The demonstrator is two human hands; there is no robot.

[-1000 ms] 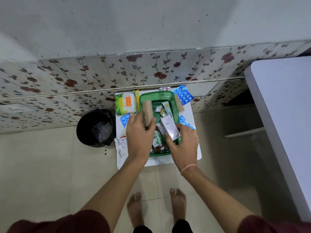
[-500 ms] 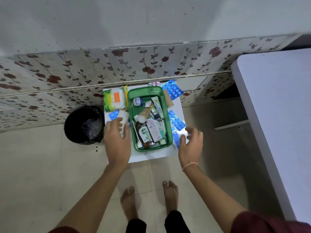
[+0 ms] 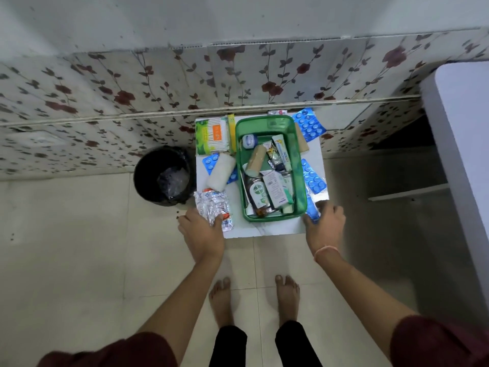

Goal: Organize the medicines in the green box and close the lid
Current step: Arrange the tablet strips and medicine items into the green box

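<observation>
I see my left hand [image 3: 202,231] at the near left corner of the desk [image 3: 264,229], fingers on a silver pill strip [image 3: 211,205]. The green box [image 3: 300,186] sits mid-desk, lidless, full. My right hand [image 3: 324,223] pinches a blue blister strip [image 3: 312,211] beside it.

Looked like a home: floral wall tiles [image 3: 264,75], tiled floor [image 3: 79,260], black dustbin [image 3: 162,176], bare feet [image 3: 221,300].

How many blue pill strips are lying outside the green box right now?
4 visible: one behind the green box at its far right corner, one along its right side, one under the right hand, one left, under the white roll. More may be hidden.
</observation>
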